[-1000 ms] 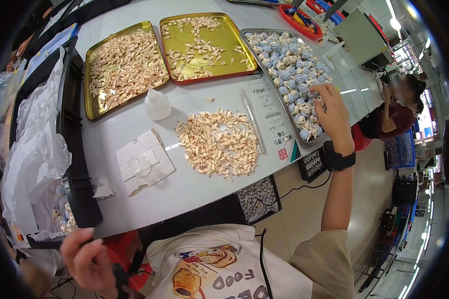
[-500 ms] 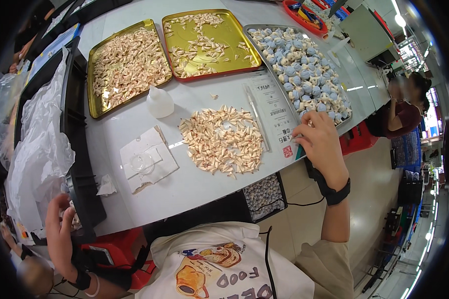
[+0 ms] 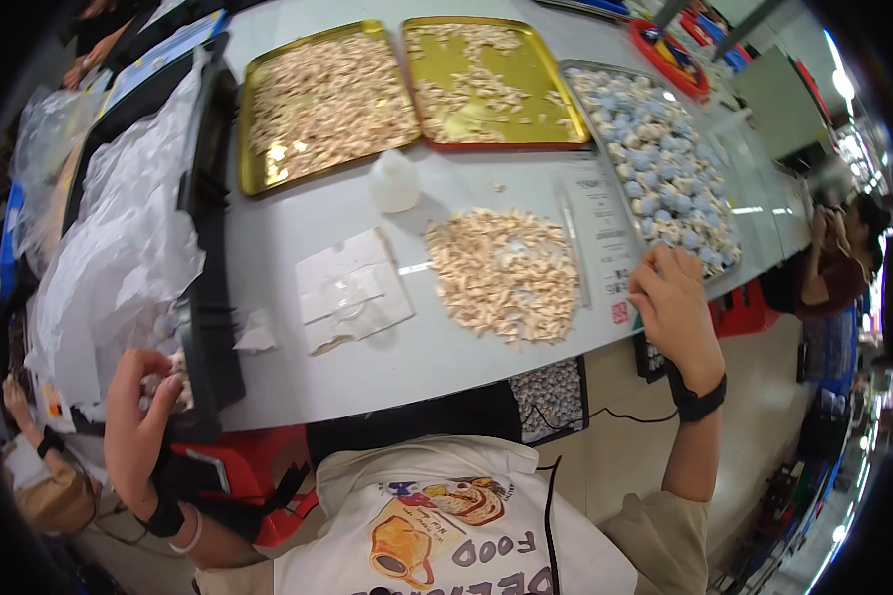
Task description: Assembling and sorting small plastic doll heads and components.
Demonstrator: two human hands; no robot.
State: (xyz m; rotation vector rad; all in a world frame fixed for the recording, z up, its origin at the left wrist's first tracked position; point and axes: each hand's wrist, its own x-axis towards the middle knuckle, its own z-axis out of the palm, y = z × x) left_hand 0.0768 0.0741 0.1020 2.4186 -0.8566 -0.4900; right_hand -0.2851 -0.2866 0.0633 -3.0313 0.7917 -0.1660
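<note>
My left hand reaches into the near end of a black crate. Its fingers curl together beside small whitish pieces; what they grip is hidden. At the table's right edge, my right hand hovers beside a metal tray full of small blue-and-white figures. Its fingers are bent and closed, and anything between them is too small to make out. Left of it a pen-like clear stick lies by a printed sheet. A heap of small cream pointed pieces covers the table's middle.
Two gold trays of the same cream pieces stand at the back. A translucent bottle, a cardboard piece and crumpled paper lie on the left. White plastic sheeting fills the crate. A red stool stands below.
The whole view has shifted, so the table and trays sit further right. My left hand remains in the crate, its fingers more curled. My right hand remains beside the metal tray.
</note>
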